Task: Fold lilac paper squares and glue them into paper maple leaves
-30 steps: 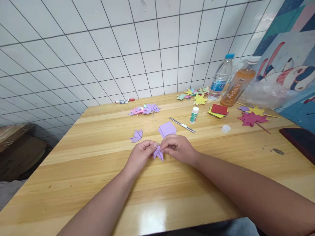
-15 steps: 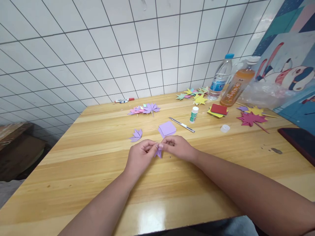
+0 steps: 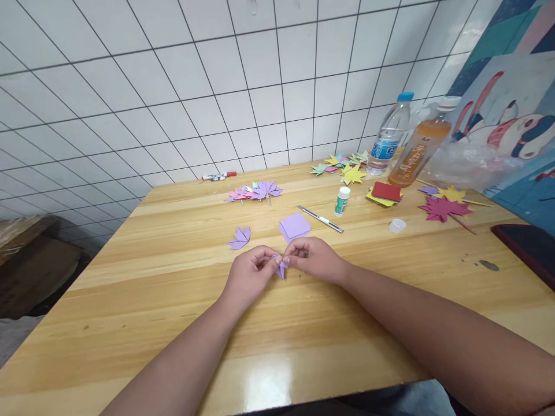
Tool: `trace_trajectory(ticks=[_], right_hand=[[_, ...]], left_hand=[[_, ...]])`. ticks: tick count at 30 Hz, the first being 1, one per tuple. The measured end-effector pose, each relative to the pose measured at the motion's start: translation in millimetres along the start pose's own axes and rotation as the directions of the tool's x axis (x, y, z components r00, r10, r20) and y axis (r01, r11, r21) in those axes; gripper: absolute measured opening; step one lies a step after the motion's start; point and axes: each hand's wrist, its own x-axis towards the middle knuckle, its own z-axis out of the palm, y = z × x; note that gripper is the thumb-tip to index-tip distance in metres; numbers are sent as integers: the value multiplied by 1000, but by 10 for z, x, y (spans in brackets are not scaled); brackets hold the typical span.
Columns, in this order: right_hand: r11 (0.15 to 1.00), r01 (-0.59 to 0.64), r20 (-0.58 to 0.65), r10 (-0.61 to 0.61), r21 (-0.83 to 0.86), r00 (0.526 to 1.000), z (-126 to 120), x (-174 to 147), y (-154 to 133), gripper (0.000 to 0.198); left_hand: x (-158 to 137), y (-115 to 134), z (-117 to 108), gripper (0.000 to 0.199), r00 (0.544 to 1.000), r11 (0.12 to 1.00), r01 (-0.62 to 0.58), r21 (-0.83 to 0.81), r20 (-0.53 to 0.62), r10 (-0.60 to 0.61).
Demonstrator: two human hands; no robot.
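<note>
Between my fingertips is a small folded purple paper piece, its pointed end showing below them. My left hand pinches it with thumb and forefinger. From the other side, my right hand has its thumb and fingers closed on the paper's right edge; much of the piece is hidden. Just beyond my hands lies a stack of purple paper squares. To its left rests a folded purple paper leaf section.
A utility knife and a glue stick lie and stand beyond my right hand, with a white cap nearby. Farther back are paper leaves, red and yellow paper, a water bottle, an orange drink bottle and markers.
My fingers have shifted slightly on the purple paper, and it has turned a little. Both hands stay in almost the same place.
</note>
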Motion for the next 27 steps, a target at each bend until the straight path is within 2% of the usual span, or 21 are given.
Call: trace_trajectory(ticks=[7, 11, 14, 16, 21, 25, 27], right_hand=[[998, 26, 8, -26, -53, 1000, 8, -4, 20, 12], [994, 76, 57, -71, -80, 996, -22, -14, 6, 11], [982, 106, 40, -101, -155, 994, -27, -16, 4, 10], [979, 104, 7, -104, -174, 995, -14, -20, 3, 11], [996, 37, 5, -37, -85, 999, 30, -42, -31, 25], [997, -24, -49, 20, -80, 999, 34, -27, -48, 14], [998, -52, -39, 50, -41, 998, 24, -13, -46, 10]], left_hand=[[7, 3, 17, 17, 1000, 999, 14, 50, -28, -13], [4, 3, 15, 18, 998, 999, 45, 1, 36, -45], [11, 0, 2, 20, 995, 998, 57, -28, 84, -55], [20, 5, -10, 20, 998, 998, 44, -39, 52, -42], [38, 26, -43, 23, 995, 996, 26, -84, -95, -34], [53, 4, -56, 26, 989, 996, 66, -64, -126, -73], [55, -6, -57, 26, 991, 996, 66, -61, -112, -73]])
